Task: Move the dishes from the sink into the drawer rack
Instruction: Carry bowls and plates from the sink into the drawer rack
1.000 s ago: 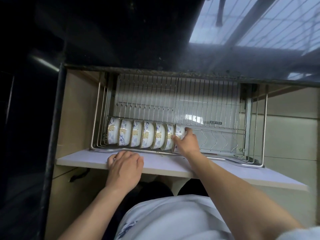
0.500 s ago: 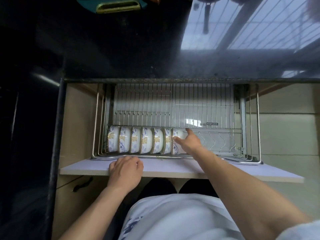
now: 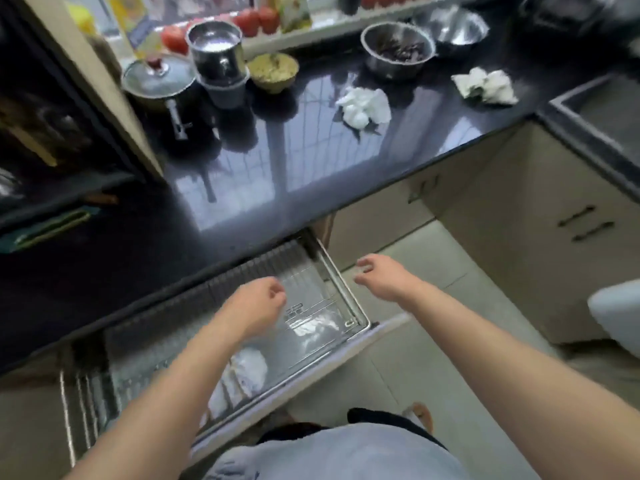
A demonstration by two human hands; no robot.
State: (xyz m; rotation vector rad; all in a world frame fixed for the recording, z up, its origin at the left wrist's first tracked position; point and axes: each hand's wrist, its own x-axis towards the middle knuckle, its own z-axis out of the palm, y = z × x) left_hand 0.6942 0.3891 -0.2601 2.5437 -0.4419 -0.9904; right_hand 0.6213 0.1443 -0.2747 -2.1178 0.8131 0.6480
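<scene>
Now nothing is held: both hands' fingers (image 3: 277, 289) hang loosely curled above the pulled-out steel wire drawer rack (image 3: 311, 306); another dish from the grey sink (image 3: 602, 112), probably, must be fetched next.

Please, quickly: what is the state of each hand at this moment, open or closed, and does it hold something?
Left hand: fingers loosely curled, holding nothing, above the drawer rack.
Right hand: open and relaxed, holding nothing, past the rack's right edge.

On the black counter (image 3: 294, 157) stand a lidded pot (image 3: 157, 81), a steel canister (image 3: 216, 51), a bowl of food (image 3: 275, 71), two steel bowls (image 3: 396, 50) and two crumpled white cloths (image 3: 365, 107), with tomatoes (image 3: 256, 20) behind them.
</scene>
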